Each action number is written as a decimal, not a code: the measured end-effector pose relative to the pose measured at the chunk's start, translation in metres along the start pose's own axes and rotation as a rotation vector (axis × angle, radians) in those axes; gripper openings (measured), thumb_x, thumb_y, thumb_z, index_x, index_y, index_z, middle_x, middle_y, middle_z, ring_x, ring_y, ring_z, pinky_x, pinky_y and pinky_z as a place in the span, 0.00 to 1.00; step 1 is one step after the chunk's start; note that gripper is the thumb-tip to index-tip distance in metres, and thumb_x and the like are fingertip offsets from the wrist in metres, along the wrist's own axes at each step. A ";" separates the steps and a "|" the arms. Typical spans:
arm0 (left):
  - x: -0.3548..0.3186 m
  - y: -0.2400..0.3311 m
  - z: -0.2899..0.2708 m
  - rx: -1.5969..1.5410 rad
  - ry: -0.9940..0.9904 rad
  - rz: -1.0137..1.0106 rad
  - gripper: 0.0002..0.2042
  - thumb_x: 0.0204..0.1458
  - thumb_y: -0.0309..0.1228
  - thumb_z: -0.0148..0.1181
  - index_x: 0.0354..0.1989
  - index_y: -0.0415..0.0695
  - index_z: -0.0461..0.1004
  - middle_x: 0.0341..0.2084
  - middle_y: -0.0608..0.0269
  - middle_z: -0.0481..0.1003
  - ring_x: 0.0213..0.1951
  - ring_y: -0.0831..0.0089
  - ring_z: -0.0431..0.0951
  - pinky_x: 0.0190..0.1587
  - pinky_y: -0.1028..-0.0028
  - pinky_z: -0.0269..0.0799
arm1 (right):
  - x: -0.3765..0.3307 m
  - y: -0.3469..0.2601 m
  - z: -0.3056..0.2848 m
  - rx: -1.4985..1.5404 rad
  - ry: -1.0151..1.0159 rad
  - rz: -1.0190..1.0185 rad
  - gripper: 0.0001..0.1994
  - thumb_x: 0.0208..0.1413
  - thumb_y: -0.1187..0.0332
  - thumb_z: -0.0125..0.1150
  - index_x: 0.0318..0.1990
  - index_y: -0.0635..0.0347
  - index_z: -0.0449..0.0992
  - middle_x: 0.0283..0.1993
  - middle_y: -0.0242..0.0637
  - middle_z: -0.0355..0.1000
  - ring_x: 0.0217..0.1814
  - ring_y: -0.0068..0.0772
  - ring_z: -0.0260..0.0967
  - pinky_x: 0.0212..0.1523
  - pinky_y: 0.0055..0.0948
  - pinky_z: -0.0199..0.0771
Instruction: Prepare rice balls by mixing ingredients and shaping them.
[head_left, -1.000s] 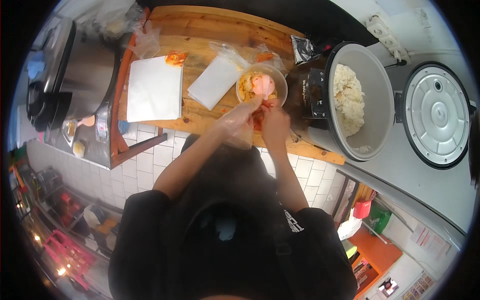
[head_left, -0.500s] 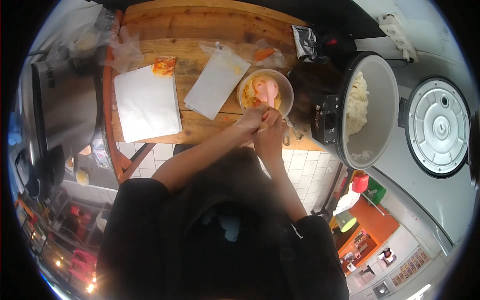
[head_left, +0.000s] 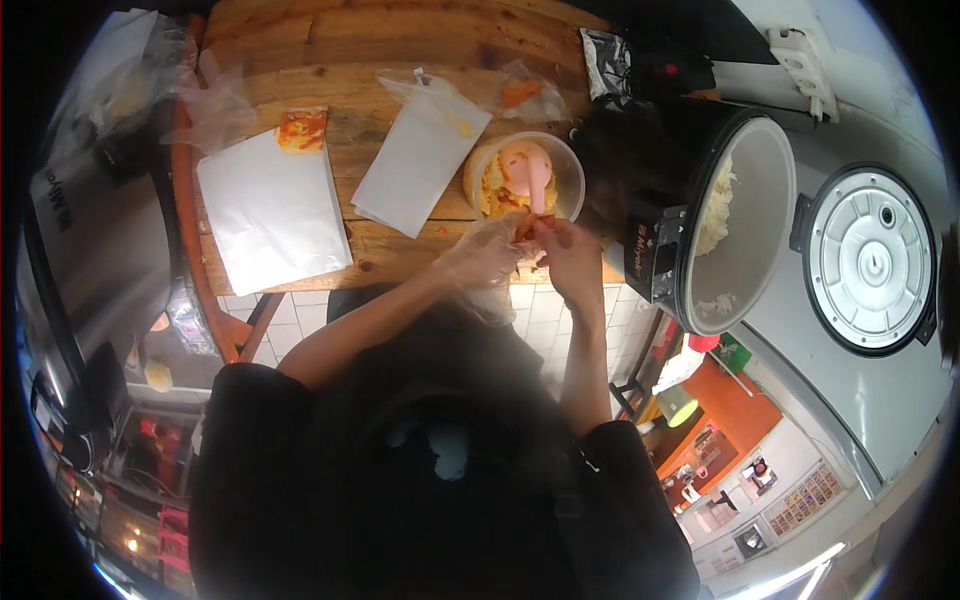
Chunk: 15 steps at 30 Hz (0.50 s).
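My left hand (head_left: 482, 252), in a thin clear plastic glove, is closed on a small orange-brown piece of food (head_left: 526, 228). Bare, my right hand (head_left: 570, 256) pinches at the same piece from the other side. Both hands meet at the near rim of a round clear plastic tub (head_left: 577, 185). Inside the tub lies yellowish-orange food (head_left: 494, 190), its kind unclear. A pink scoop (head_left: 522, 172) with a short handle rests on that food, its handle toward my hands. Loose clear plastic (head_left: 490, 306) hangs below my left hand.
Left of the tub, white paper sheets (head_left: 270, 215) and a clear bag over white paper (head_left: 420, 160) lie on the wooden table (head_left: 400, 35). An orange-stained piece (head_left: 302, 130) tops the sheets. At right, an open rice cooker (head_left: 755, 250) holds white rice (head_left: 716, 215); its lid (head_left: 872, 258) hangs open.
My hands have drawn slightly apart, and the orange-brown piece shows between them. Loose plastic now hangs below the left hand. The whole view has shifted a little.
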<state>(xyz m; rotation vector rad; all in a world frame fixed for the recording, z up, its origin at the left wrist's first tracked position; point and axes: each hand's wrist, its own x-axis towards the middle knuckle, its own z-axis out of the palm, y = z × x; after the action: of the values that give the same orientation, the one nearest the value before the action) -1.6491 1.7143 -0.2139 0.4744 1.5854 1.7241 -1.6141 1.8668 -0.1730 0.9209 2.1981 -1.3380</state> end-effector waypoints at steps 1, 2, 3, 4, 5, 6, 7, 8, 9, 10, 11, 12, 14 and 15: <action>-0.001 0.002 -0.001 -0.186 0.037 -0.075 0.10 0.57 0.31 0.53 0.44 0.40 0.71 0.30 0.60 0.74 0.33 0.75 0.72 0.37 0.72 0.67 | -0.001 0.001 0.001 0.000 -0.026 -0.013 0.14 0.56 0.64 0.61 0.41 0.68 0.77 0.31 0.43 0.77 0.30 0.31 0.74 0.32 0.26 0.74; 0.000 0.004 -0.002 -0.189 0.036 -0.077 0.10 0.57 0.31 0.53 0.44 0.40 0.71 0.30 0.60 0.74 0.33 0.75 0.72 0.37 0.72 0.67 | -0.004 0.002 0.003 -0.002 -0.027 -0.009 0.14 0.56 0.64 0.61 0.41 0.68 0.77 0.31 0.43 0.77 0.30 0.31 0.74 0.32 0.26 0.74; 0.000 0.006 -0.003 -0.116 -0.002 -0.176 0.14 0.57 0.32 0.53 0.49 0.39 0.69 0.35 0.54 0.74 0.39 0.66 0.73 0.43 0.69 0.68 | -0.006 0.000 0.005 -0.131 -0.004 -0.098 0.13 0.57 0.65 0.60 0.44 0.67 0.77 0.33 0.43 0.78 0.32 0.31 0.75 0.35 0.29 0.73; 0.000 0.008 -0.004 -0.042 -0.042 -0.273 0.18 0.57 0.33 0.52 0.53 0.38 0.68 0.41 0.48 0.74 0.46 0.56 0.74 0.48 0.66 0.68 | -0.008 -0.002 0.007 -0.259 0.019 -0.187 0.13 0.57 0.67 0.58 0.46 0.66 0.77 0.35 0.43 0.78 0.33 0.31 0.75 0.38 0.32 0.73; -0.001 0.008 -0.006 -0.043 -0.044 -0.277 0.18 0.57 0.33 0.52 0.53 0.38 0.68 0.41 0.48 0.74 0.46 0.56 0.74 0.48 0.66 0.68 | -0.009 -0.004 0.007 -0.250 0.070 -0.173 0.12 0.56 0.69 0.59 0.45 0.64 0.78 0.35 0.43 0.78 0.33 0.33 0.76 0.39 0.31 0.72; -0.002 0.007 -0.008 0.026 -0.019 -0.221 0.17 0.58 0.34 0.51 0.53 0.38 0.68 0.40 0.50 0.75 0.43 0.59 0.75 0.47 0.68 0.69 | -0.011 -0.008 0.007 -0.251 0.067 -0.171 0.12 0.56 0.69 0.59 0.45 0.64 0.78 0.35 0.43 0.78 0.33 0.33 0.76 0.39 0.31 0.72; -0.003 0.006 -0.011 0.096 0.005 -0.165 0.17 0.60 0.36 0.49 0.53 0.38 0.67 0.40 0.52 0.75 0.41 0.61 0.76 0.46 0.69 0.69 | -0.012 -0.013 0.006 -0.186 0.110 -0.148 0.11 0.56 0.69 0.59 0.43 0.65 0.79 0.35 0.44 0.78 0.33 0.34 0.76 0.39 0.31 0.72; -0.003 0.004 -0.014 0.095 0.006 -0.167 0.17 0.60 0.36 0.49 0.53 0.38 0.67 0.40 0.52 0.75 0.41 0.61 0.76 0.46 0.69 0.69 | -0.013 -0.015 0.006 -0.120 0.154 -0.124 0.10 0.55 0.70 0.60 0.41 0.66 0.80 0.34 0.44 0.78 0.33 0.36 0.77 0.39 0.31 0.72; -0.002 0.004 -0.018 -0.153 -0.036 -0.280 0.15 0.61 0.37 0.50 0.50 0.40 0.69 0.36 0.56 0.75 0.39 0.67 0.74 0.43 0.71 0.68 | -0.014 -0.014 0.008 -0.119 0.156 -0.121 0.10 0.55 0.70 0.60 0.41 0.66 0.80 0.34 0.44 0.78 0.33 0.36 0.77 0.39 0.31 0.72; -0.001 0.003 -0.020 -0.402 -0.077 -0.391 0.12 0.61 0.37 0.51 0.47 0.43 0.71 0.32 0.61 0.74 0.36 0.73 0.72 0.41 0.73 0.67 | -0.014 -0.012 0.011 -0.118 0.213 -0.189 0.09 0.55 0.71 0.60 0.39 0.66 0.80 0.34 0.44 0.78 0.33 0.36 0.76 0.39 0.30 0.72; 0.000 0.002 -0.020 -0.402 -0.080 -0.393 0.12 0.61 0.37 0.51 0.47 0.43 0.71 0.32 0.61 0.74 0.36 0.73 0.72 0.41 0.73 0.67 | -0.014 -0.010 0.014 -0.117 0.271 -0.258 0.08 0.55 0.71 0.60 0.38 0.66 0.80 0.34 0.44 0.78 0.33 0.36 0.76 0.39 0.29 0.72; 0.001 0.001 -0.021 -0.303 -0.081 -0.328 0.15 0.62 0.39 0.49 0.49 0.41 0.70 0.37 0.58 0.74 0.38 0.70 0.73 0.42 0.70 0.69 | -0.012 -0.006 0.017 -0.116 0.269 -0.258 0.08 0.55 0.71 0.60 0.38 0.66 0.80 0.34 0.44 0.78 0.33 0.36 0.76 0.39 0.29 0.72; 0.002 -0.025 -0.014 -0.206 -0.085 -0.263 0.18 0.62 0.40 0.46 0.52 0.40 0.69 0.41 0.54 0.75 0.40 0.66 0.75 0.42 0.67 0.70 | -0.008 0.004 0.020 -0.194 0.397 -0.364 0.07 0.54 0.72 0.61 0.37 0.66 0.80 0.35 0.43 0.77 0.32 0.35 0.76 0.37 0.29 0.72; -0.001 -0.065 -0.005 -0.144 -0.024 -0.213 0.19 0.62 0.42 0.48 0.53 0.41 0.68 0.39 0.54 0.74 0.41 0.61 0.74 0.44 0.67 0.69 | -0.008 0.002 0.023 -0.194 0.389 -0.367 0.07 0.54 0.72 0.61 0.37 0.66 0.80 0.35 0.43 0.77 0.32 0.35 0.76 0.37 0.29 0.72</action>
<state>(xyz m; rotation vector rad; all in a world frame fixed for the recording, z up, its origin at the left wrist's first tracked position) -1.6347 1.7086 -0.2769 0.2448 1.4280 1.6480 -1.6068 1.8442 -0.1792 0.7812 2.8501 -1.1333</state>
